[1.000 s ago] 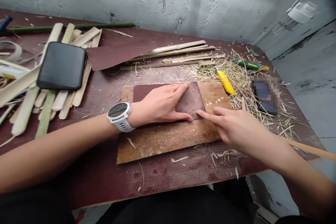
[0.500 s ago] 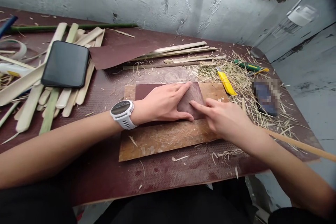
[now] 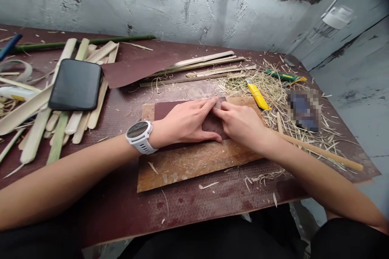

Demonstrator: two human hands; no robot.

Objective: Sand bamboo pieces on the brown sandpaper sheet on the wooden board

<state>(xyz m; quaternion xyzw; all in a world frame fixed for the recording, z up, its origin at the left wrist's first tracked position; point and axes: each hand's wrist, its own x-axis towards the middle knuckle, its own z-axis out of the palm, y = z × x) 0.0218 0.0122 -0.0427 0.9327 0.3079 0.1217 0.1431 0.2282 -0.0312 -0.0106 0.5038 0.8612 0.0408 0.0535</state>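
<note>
My left hand (image 3: 190, 121), with a white watch (image 3: 140, 136) at the wrist, lies flat with its thumb spread on a dark brown sheet that looks like sandpaper (image 3: 164, 108). Under the sheet is a worn wooden board (image 3: 182, 166). My right hand (image 3: 240, 119) is closed, its fingertips low over the sheet and close to my left index finger. A slim bamboo stick (image 3: 322, 151) runs from beneath my right wrist out to the right, in line with the closed fingers. Its front end is hidden by that hand.
A yellow utility knife (image 3: 258, 95) and a green-handled tool (image 3: 281, 75) lie among bamboo shavings (image 3: 237, 85). At the left, a black phone-like device (image 3: 75, 85) rests on bamboo slats (image 3: 36, 139). Behind the board are thin strips (image 3: 209, 61) and another brown sheet (image 3: 133, 71).
My right hand has moved left and slightly away from me, its index finger now curled in. The stick has shifted left with it. My left hand keeps its place on the sheet.
</note>
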